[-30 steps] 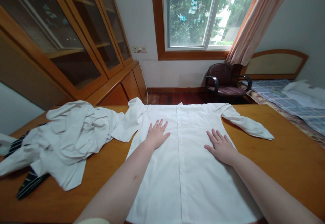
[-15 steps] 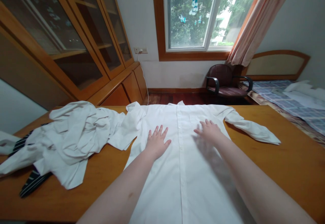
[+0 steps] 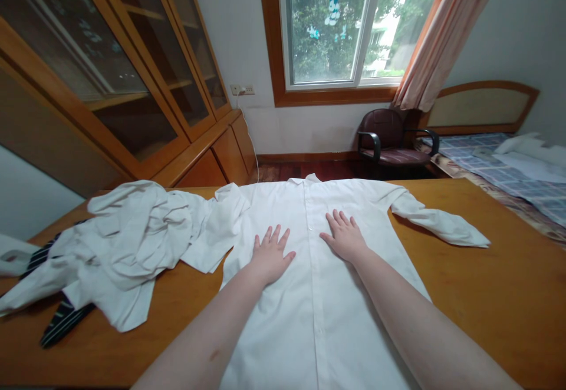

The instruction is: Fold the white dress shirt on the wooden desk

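A white button-up shirt lies front side up on the wooden table, its collar at the far edge. My left hand rests flat on the left half of the shirt with fingers spread. On the other side of the button strip, my right hand lies palm down on the chest, its fingers apart too. One sleeve stretches out to the right over the table. The other sleeve, on the left, is bunched up beside a heap of white clothes.
Under the heap pokes out a dark striped cloth. A white object, partly out of view, stands at the left edge. Beyond the table are a glass-fronted cabinet, an armchair and a bed.
My right hand has moved left, closer to the button strip, and now lies flat on the shirt. My left hand has stayed at nearly the same place. The view has shifted slightly.
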The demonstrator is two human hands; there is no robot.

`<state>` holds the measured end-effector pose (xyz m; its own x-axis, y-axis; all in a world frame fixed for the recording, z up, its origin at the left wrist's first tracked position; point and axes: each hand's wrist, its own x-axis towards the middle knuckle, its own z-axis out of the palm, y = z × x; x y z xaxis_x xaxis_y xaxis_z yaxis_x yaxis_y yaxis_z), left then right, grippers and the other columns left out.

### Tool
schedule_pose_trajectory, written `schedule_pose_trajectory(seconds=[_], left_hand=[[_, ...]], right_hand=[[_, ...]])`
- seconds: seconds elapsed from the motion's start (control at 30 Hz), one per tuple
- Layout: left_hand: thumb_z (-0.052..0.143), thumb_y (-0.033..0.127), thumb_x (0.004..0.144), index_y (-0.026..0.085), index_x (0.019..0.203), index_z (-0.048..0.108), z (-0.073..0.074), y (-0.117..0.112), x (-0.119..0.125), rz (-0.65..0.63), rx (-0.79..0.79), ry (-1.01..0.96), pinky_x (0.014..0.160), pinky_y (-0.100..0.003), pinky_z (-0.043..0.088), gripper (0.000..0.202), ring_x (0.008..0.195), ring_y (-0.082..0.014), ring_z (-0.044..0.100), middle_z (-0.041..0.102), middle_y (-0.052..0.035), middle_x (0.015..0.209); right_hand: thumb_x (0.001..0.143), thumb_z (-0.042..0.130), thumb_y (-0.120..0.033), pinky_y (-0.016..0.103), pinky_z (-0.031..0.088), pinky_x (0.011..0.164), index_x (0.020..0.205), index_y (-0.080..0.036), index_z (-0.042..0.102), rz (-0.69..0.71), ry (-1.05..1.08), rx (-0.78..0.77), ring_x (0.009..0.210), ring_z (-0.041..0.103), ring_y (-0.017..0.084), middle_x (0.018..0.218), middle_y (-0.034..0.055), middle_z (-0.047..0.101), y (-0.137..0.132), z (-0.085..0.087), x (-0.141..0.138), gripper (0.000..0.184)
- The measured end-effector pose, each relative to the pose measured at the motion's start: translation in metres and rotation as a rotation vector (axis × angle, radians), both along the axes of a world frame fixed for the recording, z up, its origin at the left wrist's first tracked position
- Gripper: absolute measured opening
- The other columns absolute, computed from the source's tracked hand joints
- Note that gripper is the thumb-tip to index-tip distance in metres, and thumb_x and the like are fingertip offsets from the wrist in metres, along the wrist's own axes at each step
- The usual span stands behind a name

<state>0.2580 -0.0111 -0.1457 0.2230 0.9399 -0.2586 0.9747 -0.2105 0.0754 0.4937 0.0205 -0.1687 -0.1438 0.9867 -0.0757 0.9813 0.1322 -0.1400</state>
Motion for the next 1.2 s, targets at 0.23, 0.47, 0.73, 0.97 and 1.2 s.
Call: schedule_pose_trajectory(seconds=[0.23,0.47,0.73,0.97,1.2], left_hand=[[0.039,0.05,0.083,0.018,0.121,0.052,0.034,0.029,0.024,0.12,-0.02,0.061,0.088,-0.048,0.039,0.051,0.108,-0.0323,0.053,0.054,-0.0162,0.122],[0.034,0.051,0.088,0.019,0.14,0.034,-0.008,0.035,0.032,0.144,0.322,0.008,0.106,-0.047,0.02,0.061,0.132,-0.0313,0.029,0.032,-0.0161,0.145],[0.025,0.055,0.088,0.027,0.146,0.019,-0.029,0.026,0.029,0.148,0.199,-0.019,0.107,-0.059,0.01,0.065,0.14,-0.0277,0.01,0.014,-0.0085,0.154],[0.031,0.052,0.086,0.025,0.144,0.025,-0.004,0.007,0.032,0.146,0.066,0.006,0.101,-0.063,0.021,0.064,0.138,-0.033,0.015,0.018,-0.011,0.153],[0.042,0.046,0.085,0.017,0.116,0.055,0.021,0.022,0.04,0.164,0.122,0.003,0.088,-0.047,0.041,0.044,0.105,-0.0309,0.054,0.057,-0.0157,0.113]], right_hand=[[0.088,0.027,-0.06,0.049,0.005,0.109,0.146,-0.018,0.022,-0.028,0.007,-0.005,0.14,0.009,0.027,0.153,0.01,0.015,-0.006,0.001,-0.003,0.072],[0.088,0.026,-0.06,0.05,0.006,0.109,0.147,-0.019,0.02,-0.036,0.003,-0.005,0.14,0.009,0.026,0.153,0.0097,0.015,-0.015,0.0,-0.005,0.072],[0.088,0.027,-0.058,0.053,0.004,0.107,0.147,-0.017,0.02,-0.049,-0.024,-0.03,0.14,0.008,0.028,0.153,0.011,0.012,-0.026,0.0,-0.008,0.072],[0.084,0.039,-0.057,0.052,0.029,0.097,0.134,-0.017,0.042,-0.038,-0.042,-0.063,0.13,0.032,0.033,0.142,0.0172,0.037,-0.04,0.029,-0.014,0.064],[0.088,0.037,-0.054,0.044,0.036,0.09,0.114,-0.011,0.056,-0.187,-0.037,-0.019,0.105,0.055,0.03,0.116,0.0197,0.058,0.002,0.049,-0.024,0.053]])
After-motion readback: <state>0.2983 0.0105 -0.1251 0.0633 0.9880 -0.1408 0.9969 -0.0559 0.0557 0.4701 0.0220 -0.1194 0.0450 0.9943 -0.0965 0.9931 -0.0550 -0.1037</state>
